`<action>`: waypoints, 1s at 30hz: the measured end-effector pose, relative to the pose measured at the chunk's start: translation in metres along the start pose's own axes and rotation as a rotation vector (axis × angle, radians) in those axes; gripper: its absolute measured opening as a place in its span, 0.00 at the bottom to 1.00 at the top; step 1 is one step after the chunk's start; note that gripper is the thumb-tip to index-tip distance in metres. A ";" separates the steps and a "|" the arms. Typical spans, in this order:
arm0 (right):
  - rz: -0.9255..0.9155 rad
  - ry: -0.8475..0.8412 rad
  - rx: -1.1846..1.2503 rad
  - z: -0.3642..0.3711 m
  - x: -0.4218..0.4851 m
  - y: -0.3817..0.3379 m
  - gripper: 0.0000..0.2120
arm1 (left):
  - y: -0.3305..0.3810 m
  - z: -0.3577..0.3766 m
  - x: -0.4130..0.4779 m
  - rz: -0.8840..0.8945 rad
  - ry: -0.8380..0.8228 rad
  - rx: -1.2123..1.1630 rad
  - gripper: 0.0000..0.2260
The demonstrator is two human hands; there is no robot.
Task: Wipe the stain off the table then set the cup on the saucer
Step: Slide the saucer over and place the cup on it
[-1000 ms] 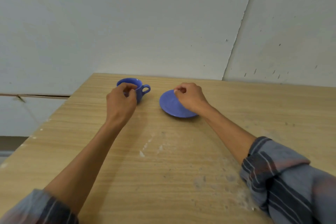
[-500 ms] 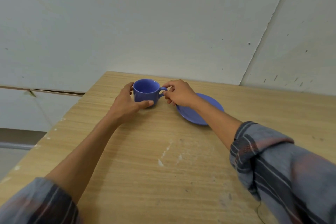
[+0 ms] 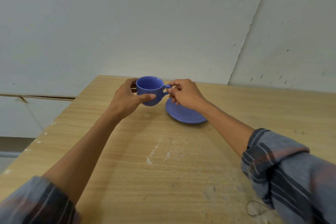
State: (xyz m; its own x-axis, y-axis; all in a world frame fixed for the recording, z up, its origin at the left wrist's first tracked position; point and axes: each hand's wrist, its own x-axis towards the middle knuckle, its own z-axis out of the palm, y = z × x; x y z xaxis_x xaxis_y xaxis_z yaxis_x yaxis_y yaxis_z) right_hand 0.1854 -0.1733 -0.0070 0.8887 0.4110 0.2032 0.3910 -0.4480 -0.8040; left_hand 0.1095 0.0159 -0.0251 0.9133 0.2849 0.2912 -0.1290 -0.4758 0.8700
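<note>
**Cup raised off the table, held by both hands**

Since the earlier frame I have lifted the cup [image 3: 149, 90] clear of the table [image 3: 181, 169]; half a second ago its base sat on the wood. It now hangs upright in the air at about 10 o'clock from the saucer [image 3: 183, 114], not above its centre. My left hand [image 3: 127, 99] wraps the cup's body, thumb across the near side, fingers behind the far wall. My right hand [image 3: 185, 94] pinches the handle, which points to 3 o'clock, thumb and forefinger closed on the loop (the other fingers curl beneath). The saucer lies flat on the table, partly hidden under my right hand and wrist. Pale whitish marks [image 3: 158, 152] show on the wood at 6 o'clock from the cup, well apart from both dishes. Both sleeves are rolled up.
</note>
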 end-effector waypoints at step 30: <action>0.126 0.152 -0.014 -0.073 -0.038 0.074 0.06 | 0.033 0.099 0.002 -0.038 -0.206 -0.053 0.31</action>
State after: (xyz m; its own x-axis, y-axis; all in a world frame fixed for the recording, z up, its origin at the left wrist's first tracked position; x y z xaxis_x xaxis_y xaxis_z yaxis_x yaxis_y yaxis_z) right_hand 0.1983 -0.2805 -0.0334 0.9563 0.2269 0.1842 0.2766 -0.4995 -0.8210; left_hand 0.1448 -0.0817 -0.0351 0.9769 0.1228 0.1749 -0.1081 -0.4218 0.9002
